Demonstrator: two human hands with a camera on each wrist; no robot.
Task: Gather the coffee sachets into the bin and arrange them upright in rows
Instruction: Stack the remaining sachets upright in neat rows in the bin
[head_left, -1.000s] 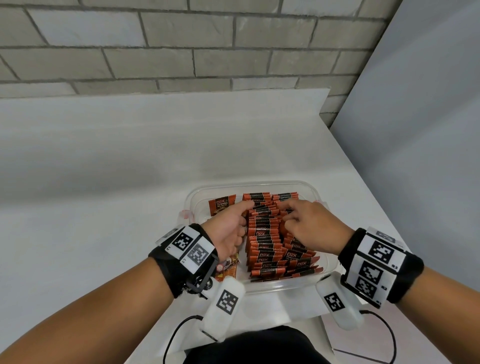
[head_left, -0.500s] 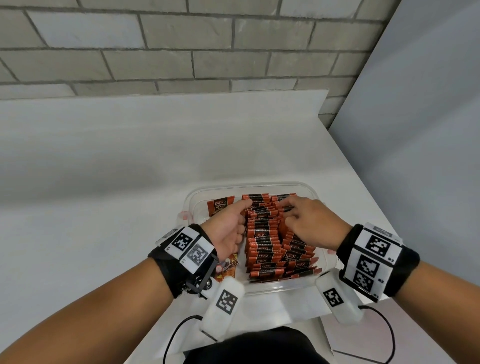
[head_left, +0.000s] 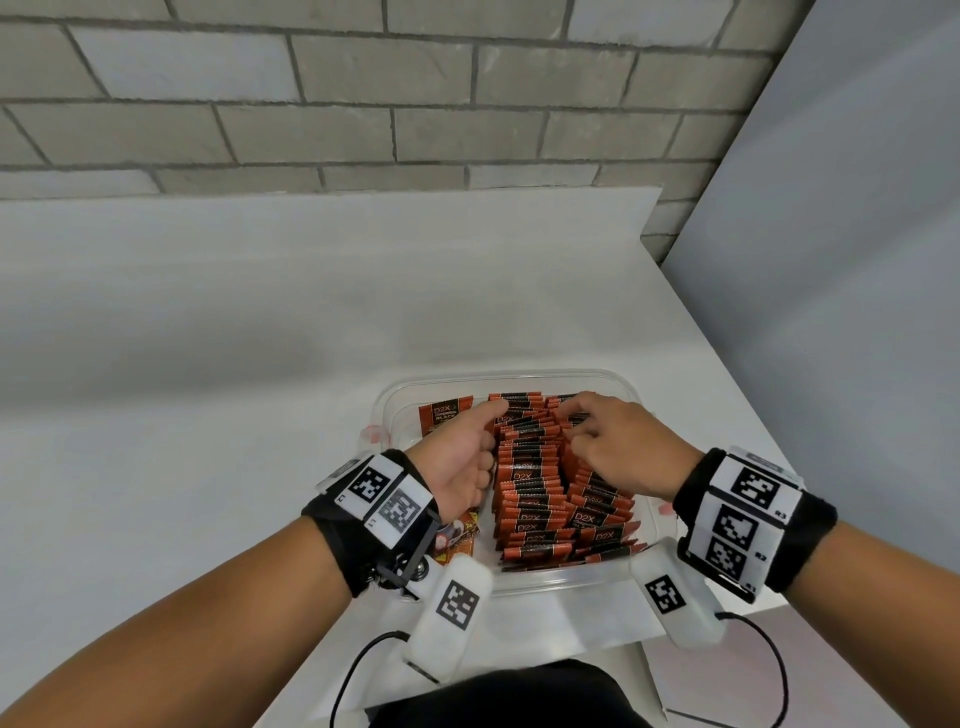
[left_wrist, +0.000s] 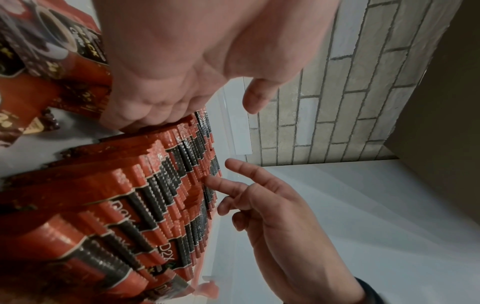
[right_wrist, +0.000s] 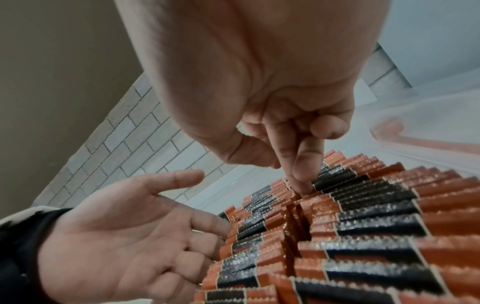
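- Desk (head_left: 208, 364), white, runs back to a brick wall (head_left: 363, 93); grey panel (head_left: 857, 260) along its right edge.
- Clear plastic bin (head_left: 597, 378) sits at the desk's near edge, twd the right corner; both our hands are inside it.
- Coffee sachets (head_left: 530, 483), orange w/ black bands, stand upright in two packed rows that fill the bin's middle and right, front to back wall. One sachet (head_left: 444, 418) leans alone at the bin's back-left corner.
- Left hand (head_left: 462, 452) is released: palm faces the left row's side, fingers loosely curled against the sachet edges, thumb resting along the tops at the far end. Grasping nothing, as the right wrist view confirms.
- Right hand (head_left: 618, 447) is over the right row twd the back; fingers (right_wrist: 302, 164) curl down, two tips pressed into the seam btwn the rows. We see no sachet pinched, just tips pushing on the tops.
- Brown packet (head_left: 460, 540) lies at the bin's front-left corner, mostly hidden by our left wrist band (head_left: 374, 493).
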